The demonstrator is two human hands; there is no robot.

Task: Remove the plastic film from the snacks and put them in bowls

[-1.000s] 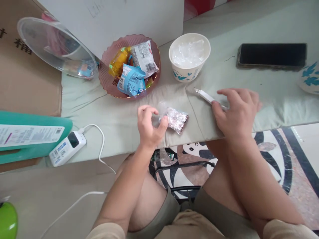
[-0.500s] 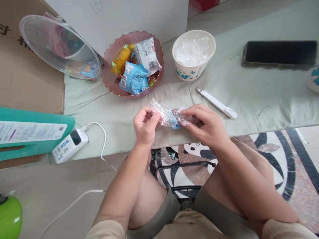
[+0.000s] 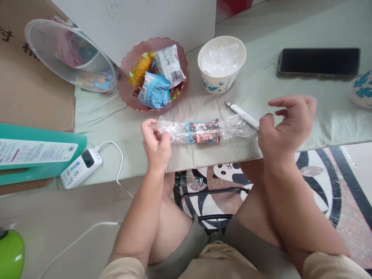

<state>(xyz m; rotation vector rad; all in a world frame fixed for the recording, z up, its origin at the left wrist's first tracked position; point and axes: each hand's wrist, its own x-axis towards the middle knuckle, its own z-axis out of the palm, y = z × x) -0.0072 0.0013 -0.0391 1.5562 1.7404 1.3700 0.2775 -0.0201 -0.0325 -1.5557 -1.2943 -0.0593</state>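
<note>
A small snack packet [image 3: 204,131], brown with a blue end, lies over the front of the table inside crumpled clear plastic wrap [image 3: 174,131]. The wrap stretches out to both sides of it. My left hand [image 3: 157,145] pinches the left end of this wrap between thumb and fingers. Off the wrap's right end, my right hand [image 3: 286,130] is raised with thumb and fingers apart, and nothing shows in it. A white utility knife [image 3: 240,113] lies behind the wrap's right end, its rear part hidden by the wrap and my right hand.
Behind the wrap stand a pink bowl [image 3: 128,73] of packaged snacks and a paper cup [image 3: 216,83] with clear plastic inside. A phone [image 3: 319,62] lies at right. At left are a clear tub [image 3: 31,46], a green container [image 3: 43,151] and a white power strip [image 3: 83,168] with a cable.
My right hand has let go of the wrapped packet and moved right. The wrap now lies stretched out with the packet in view. My left hand has shifted slightly left, still holding its end.
</note>
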